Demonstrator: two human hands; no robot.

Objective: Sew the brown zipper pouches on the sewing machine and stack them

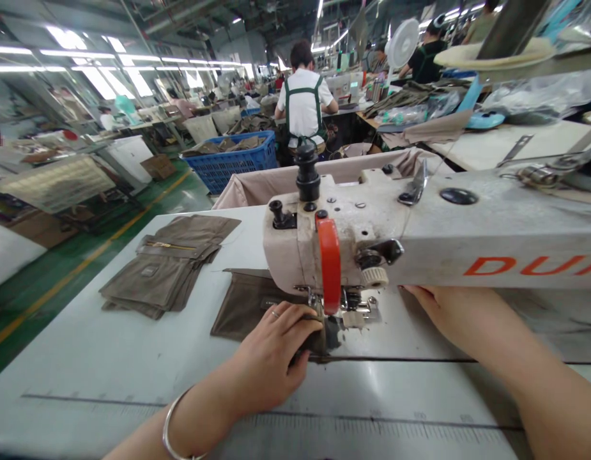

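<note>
My left hand (271, 354) lies on a brown fabric piece (242, 310) and presses it flat beside the needle of the sewing machine (372, 236); its fingers are curled on the cloth next to the presser foot (345, 316). My right hand (448, 313) reaches under the machine's arm from the right; its fingers are hidden behind the machine head. A red guard (330, 265) hangs at the front of the head.
A stack of brown zippered fabric pieces (168, 265) lies on the white table (108, 370) to the left. A blue crate (232, 160) and a seated person in a white shirt (302, 96) are beyond the table. More fabric lies on benches at right.
</note>
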